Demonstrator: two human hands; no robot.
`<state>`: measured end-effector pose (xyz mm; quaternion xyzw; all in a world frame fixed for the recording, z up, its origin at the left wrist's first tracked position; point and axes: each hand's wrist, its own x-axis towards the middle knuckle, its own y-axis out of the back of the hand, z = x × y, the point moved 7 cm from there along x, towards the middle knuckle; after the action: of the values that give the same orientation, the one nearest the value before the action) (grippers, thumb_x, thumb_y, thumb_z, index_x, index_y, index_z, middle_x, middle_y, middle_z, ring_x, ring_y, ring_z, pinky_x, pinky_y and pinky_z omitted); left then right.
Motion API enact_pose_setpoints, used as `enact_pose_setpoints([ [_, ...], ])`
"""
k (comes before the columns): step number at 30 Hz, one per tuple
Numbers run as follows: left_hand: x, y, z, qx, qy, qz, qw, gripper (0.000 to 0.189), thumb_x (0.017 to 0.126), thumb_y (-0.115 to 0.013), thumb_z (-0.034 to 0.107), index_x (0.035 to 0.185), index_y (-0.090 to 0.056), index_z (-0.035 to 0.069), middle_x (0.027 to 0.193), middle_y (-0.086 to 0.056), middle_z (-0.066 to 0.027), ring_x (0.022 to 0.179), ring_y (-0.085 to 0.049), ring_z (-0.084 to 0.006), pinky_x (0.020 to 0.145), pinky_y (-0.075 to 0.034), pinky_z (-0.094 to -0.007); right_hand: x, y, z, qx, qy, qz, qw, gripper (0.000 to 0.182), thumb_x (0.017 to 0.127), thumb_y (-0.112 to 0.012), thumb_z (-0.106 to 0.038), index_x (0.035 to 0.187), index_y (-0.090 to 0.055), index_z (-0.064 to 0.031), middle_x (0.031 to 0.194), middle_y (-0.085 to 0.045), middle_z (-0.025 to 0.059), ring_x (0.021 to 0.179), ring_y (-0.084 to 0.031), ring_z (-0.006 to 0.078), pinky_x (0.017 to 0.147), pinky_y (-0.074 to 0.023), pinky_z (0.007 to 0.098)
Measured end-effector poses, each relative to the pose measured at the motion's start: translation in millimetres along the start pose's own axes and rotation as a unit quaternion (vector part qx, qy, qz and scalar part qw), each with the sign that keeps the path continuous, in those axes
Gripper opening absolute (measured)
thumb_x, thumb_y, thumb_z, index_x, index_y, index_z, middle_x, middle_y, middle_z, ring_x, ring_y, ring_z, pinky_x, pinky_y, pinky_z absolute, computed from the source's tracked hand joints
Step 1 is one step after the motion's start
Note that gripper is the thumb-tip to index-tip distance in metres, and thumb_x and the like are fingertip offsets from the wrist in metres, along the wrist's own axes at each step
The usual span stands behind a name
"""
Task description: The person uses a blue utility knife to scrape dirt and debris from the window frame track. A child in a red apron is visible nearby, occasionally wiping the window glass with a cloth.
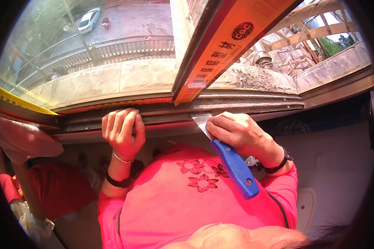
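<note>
My right hand [237, 130] grips a putty knife by its metal blade [202, 123], just above the blue plastic handle [235, 169]. The blade's wide end touches the inner edge of the sliding-window track [246, 101]. The handle slants down towards my chest, and a hole shows near its butt. My left hand [123, 132] rests on the dark lower window frame [162, 118], left of the blade. Its fingers are curled together over the frame, with their tips hidden, so I cannot see whether they hold anything.
An upright sash stile [212, 53] with orange printed film rises from the track. Window glass [112, 49] fills the left side; the right side shows an outer stone ledge [258, 76]. At lower left, another person's arm [28, 190] is beside a pink cloth [25, 138].
</note>
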<state>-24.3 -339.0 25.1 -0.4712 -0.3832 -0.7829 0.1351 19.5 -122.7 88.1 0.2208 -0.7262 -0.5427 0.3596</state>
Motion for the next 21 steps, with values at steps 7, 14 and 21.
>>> enact_pose_setpoints([
  [7,8.4,-7.9,5.8,0.005,-0.006,-0.029,1.0,0.008,0.078,-0.068,0.003,0.084,-0.066,0.007,0.077,-0.063,-0.005,0.069,-0.06,-0.0235,0.064,-0.046,-0.0344,-11.3,2.6,2.7,-0.04,-0.001,-0.03,0.999,0.017,0.078,-0.066,-0.007,0.091,-0.06,0.0024,0.078,-0.051,0.0071,0.069,-0.058,0.0208,0.058,-0.0516,0.0325],
  [14,11.4,-12.1,13.8,-0.011,-0.006,-0.049,0.999,0.009,0.079,-0.069,0.003,0.087,-0.067,0.006,0.078,-0.064,-0.0063,0.071,-0.061,-0.0249,0.065,-0.047,-0.0356,-37.9,4.4,0.9,-0.092,0.006,0.03,0.995,0.023,0.075,-0.069,-0.006,0.096,-0.063,0.0033,0.092,-0.063,0.0114,0.078,-0.065,0.0226,0.063,-0.057,0.0318],
  [21,13.2,-18.6,41.6,-0.102,-0.048,-0.054,0.992,0.016,0.076,-0.07,-0.001,0.092,-0.068,0.003,0.086,-0.065,-0.0092,0.082,-0.064,-0.0286,0.074,-0.053,-0.0382,-55.6,40.3,8.4,-0.081,-0.047,0.128,0.987,0.023,0.077,-0.072,-0.002,0.098,-0.067,0.0047,0.094,-0.068,0.017,0.081,-0.069,0.0319,0.068,-0.0585,0.038],
])
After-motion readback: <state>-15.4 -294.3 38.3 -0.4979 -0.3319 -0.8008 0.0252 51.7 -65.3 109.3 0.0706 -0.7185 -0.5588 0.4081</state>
